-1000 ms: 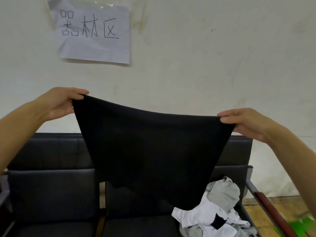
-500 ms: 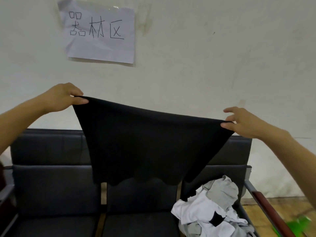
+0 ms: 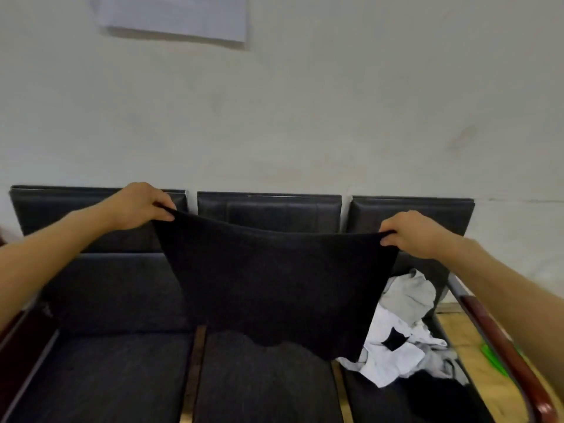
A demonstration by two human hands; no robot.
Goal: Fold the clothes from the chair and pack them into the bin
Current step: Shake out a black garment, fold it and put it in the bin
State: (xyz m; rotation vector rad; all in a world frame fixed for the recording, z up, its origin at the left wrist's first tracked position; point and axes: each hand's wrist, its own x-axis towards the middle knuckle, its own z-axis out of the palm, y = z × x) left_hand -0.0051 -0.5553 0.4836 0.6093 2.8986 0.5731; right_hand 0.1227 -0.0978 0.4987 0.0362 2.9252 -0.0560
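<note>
Garment hangs spread between both hands, left hand pinching its upper left corner, right hand pinching its upper right corner. Three-seat bench sits behind and below the hands, backrests against the wall. Garment's lower edge hangs over the middle seat, just below the hands. Pile of clothes lies on the seat below the right hand, partly behind the garment's lower right corner. Armrest runs right of the pile, under the right forearm. Paper sheet on the wall, well above the left hand.
</note>
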